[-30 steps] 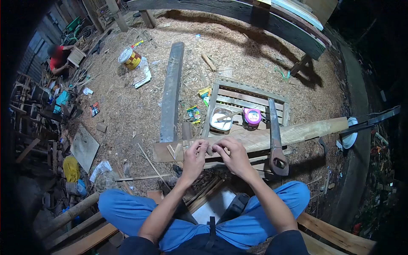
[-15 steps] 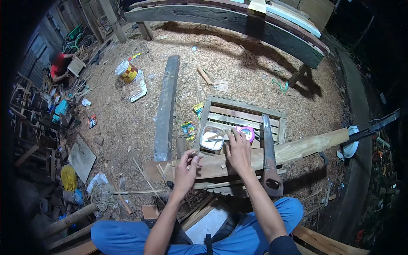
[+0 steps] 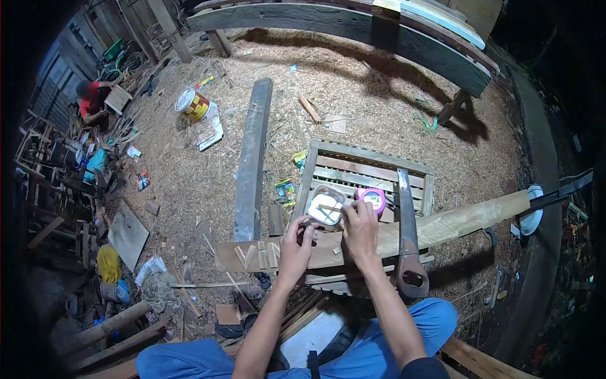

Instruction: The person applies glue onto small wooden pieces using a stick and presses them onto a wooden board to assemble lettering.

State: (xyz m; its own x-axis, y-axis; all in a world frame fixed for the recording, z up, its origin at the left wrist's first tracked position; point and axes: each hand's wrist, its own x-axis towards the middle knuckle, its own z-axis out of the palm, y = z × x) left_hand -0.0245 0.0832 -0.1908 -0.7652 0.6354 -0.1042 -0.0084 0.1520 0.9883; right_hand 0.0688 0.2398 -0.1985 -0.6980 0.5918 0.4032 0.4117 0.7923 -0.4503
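A square plastic tub (image 3: 314,201) of white paste stands on the slatted wooden frame, with a small wooden stick (image 3: 329,208) in it. The stick's near end is pinched in the fingertips of my right hand (image 3: 361,235). Curled at the tub's lower left corner is my left hand (image 3: 295,247); its thumb and fingers are closed, and what they hold is too small to make out. Both hands are over a long wooden board (image 3: 435,228). Small wood strips (image 3: 262,255) lie on that board, left of my left hand. A pink tape measure (image 3: 371,197) sits just beyond my right hand.
A handsaw (image 3: 408,227) rests across the board and slatted frame (image 3: 372,151). Beyond lie a thick plank (image 3: 254,158), a paint bucket (image 3: 192,105) and a heavy beam (image 3: 303,20). Another person (image 3: 95,101) sits far left among scrap wood.
My right hand has come down to the tub and closed on the stick. My left hand has moved right, up to the tub's corner. The whole view has shifted slightly.
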